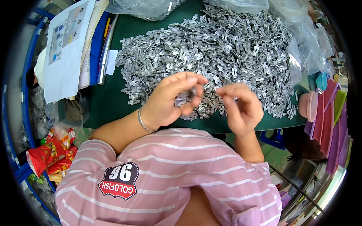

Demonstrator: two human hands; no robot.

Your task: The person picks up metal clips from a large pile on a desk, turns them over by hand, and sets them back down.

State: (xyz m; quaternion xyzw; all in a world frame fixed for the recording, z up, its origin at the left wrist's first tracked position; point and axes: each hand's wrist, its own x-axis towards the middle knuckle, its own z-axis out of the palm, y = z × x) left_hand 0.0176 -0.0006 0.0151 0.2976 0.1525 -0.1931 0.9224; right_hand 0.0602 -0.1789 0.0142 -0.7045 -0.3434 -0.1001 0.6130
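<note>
A broad heap of small silver-grey, curved metal-looking pieces (211, 45) covers much of the green tabletop (102, 113). My left hand (164, 98), with a metal bangle (142, 119) on its wrist, is curled above the heap's near edge. Several of the grey pieces (181, 100) show inside its cupped fingers. To its right, a short gap away, my right hand (243, 107) has thumb and fingers drawn into a pinch. Motion smears those fingertips, and whatever they hold is too small to make out.
Clear plastic bags (145, 8) lie along the far side, with another bag (309, 41) at far right. Papers (68, 49) and a metal ruler (104, 56) are at left. A plastic tub (83, 113) stands below them. Pink and purple strips (328, 113) hang at right.
</note>
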